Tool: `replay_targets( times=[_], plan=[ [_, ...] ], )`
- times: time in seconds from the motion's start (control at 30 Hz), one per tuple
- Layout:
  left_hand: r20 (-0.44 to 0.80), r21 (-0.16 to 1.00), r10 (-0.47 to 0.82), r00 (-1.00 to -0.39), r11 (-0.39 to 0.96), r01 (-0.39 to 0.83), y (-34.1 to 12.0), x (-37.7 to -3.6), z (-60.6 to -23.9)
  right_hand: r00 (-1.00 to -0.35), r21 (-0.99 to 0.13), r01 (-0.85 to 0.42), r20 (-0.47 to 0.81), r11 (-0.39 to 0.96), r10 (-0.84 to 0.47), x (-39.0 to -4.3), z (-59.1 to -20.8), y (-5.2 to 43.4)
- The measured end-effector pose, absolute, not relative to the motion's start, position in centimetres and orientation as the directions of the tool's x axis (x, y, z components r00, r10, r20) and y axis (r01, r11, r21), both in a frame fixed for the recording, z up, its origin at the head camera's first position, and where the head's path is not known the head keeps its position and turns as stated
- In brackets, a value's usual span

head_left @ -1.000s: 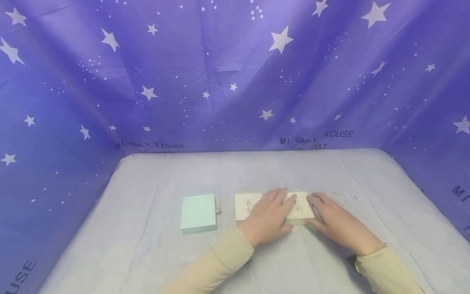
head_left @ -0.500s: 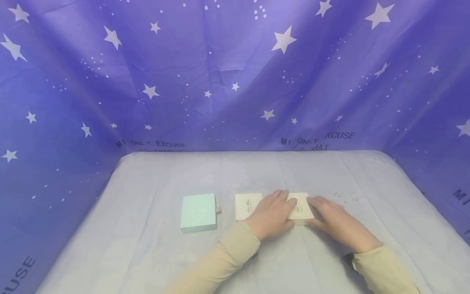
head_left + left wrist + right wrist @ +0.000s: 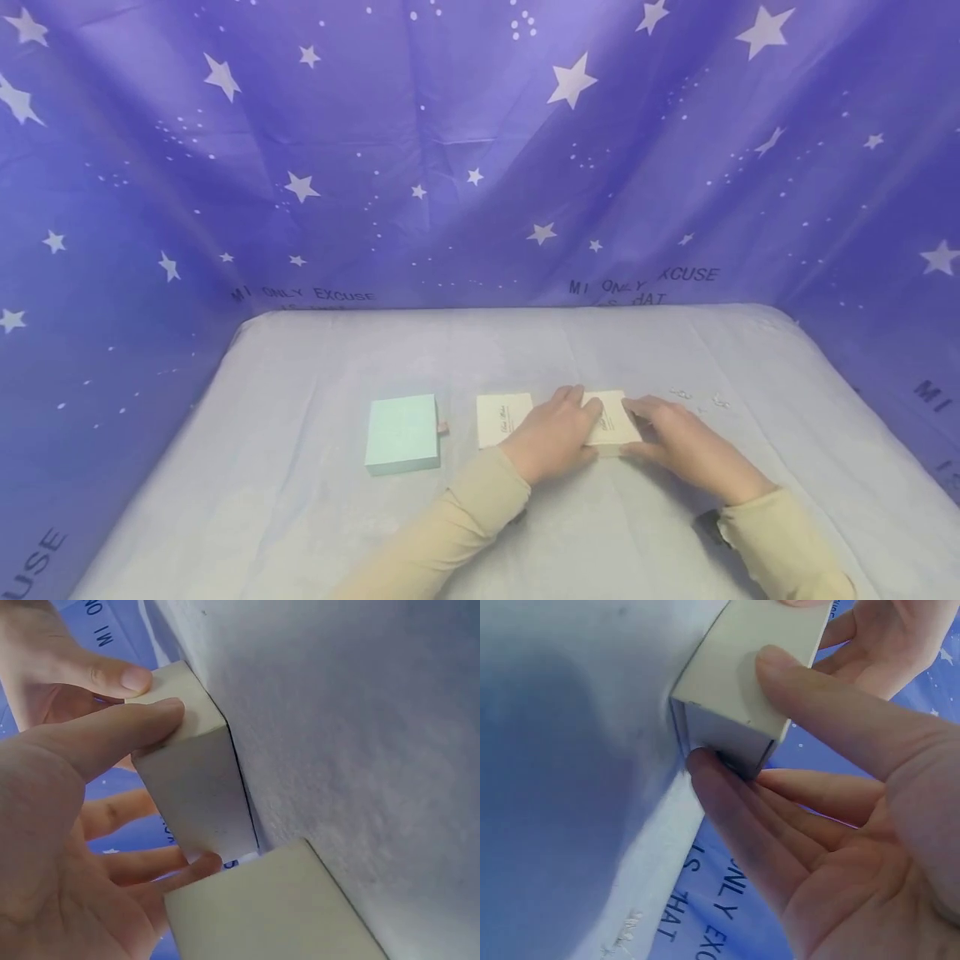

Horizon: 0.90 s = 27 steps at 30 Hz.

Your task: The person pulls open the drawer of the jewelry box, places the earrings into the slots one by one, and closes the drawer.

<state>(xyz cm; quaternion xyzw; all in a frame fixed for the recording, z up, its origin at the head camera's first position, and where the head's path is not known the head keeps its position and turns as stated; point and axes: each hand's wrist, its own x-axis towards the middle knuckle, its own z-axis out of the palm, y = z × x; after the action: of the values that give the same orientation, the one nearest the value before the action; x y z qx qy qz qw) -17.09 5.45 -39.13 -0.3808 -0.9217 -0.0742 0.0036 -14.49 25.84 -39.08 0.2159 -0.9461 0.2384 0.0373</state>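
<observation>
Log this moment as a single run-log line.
left hand: grips cream box | right hand: grips same box | second cream box: beside it | mint box: apart on table

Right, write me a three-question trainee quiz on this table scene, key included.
1. True or false: both hands hold the same cream box.
2. Which thing lies furthest to the picture's left on the table? A) mint-green box B) second cream box C) small clear pieces
3. Fill in: the left hand partly covers the second cream box, while the right hand grips the held box's ____ end.

Key: 1 true; 2 A; 3 right.
</observation>
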Motion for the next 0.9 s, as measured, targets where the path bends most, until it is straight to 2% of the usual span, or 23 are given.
replay_targets(
  times=[0.5,0.9],
  plan=[
    [0.099,0.114,0.712,-0.695,0.686,0.719,5.1,-16.9,-39.0,-0.908,-0.449,-0.418,0.184,0.79,-0.376,-14.0,-38.6,26.5],
    [0.193,0.084,0.733,-0.652,0.65,0.755,3.8,-16.3,-38.1,-0.877,-0.43,-0.481,0.259,0.764,-0.405,-12.9,-37.8,25.8]
  ],
)
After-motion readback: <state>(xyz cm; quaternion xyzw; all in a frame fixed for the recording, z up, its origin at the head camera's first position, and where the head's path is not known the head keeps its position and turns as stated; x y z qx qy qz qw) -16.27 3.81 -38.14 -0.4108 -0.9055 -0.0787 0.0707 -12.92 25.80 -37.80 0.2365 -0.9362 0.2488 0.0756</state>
